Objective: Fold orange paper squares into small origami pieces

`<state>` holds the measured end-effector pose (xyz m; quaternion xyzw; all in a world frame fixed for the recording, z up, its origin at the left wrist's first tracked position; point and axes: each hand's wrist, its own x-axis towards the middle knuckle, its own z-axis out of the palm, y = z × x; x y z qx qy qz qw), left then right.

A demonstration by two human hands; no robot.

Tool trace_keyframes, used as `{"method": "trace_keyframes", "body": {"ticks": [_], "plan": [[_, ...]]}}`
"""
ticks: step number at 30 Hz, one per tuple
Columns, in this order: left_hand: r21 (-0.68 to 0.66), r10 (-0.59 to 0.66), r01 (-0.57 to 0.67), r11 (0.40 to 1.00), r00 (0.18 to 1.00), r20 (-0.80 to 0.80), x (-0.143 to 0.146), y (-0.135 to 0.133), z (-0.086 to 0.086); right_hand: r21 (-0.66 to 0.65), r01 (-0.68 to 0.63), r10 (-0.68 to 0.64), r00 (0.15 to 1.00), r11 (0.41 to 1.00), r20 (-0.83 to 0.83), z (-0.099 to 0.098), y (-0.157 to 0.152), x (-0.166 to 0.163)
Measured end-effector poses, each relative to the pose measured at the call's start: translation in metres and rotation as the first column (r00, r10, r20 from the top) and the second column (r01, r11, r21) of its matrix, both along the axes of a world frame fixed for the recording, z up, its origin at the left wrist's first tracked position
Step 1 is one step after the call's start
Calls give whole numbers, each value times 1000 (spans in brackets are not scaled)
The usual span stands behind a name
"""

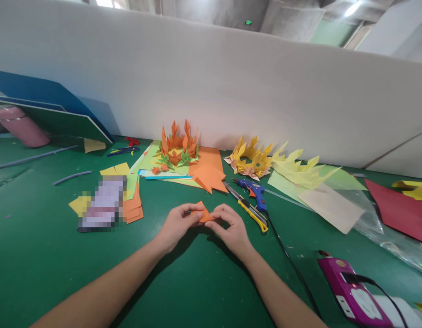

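Orange paper (204, 214): just below frame centre, folded, between both hands.
Left hand (180, 223): thumb and fingers pinching its left side.
Right hand (233, 228): thumb and forefinger pinching its right corner.
Fold risk: uneven pull could skew it.
Cutter (247, 207): right of centre; careless right-hand sweep might knock it.
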<state>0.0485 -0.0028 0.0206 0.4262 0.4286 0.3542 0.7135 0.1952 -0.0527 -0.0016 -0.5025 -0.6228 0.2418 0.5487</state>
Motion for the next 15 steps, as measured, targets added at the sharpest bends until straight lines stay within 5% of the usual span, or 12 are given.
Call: {"method": "trace_keyframes", "body": {"ticks": [15], "plan": [[-65, -21, 23, 998, 999, 24, -2, 1, 0, -105, -40, 33, 997, 994, -65, -4, 4, 3]]}}
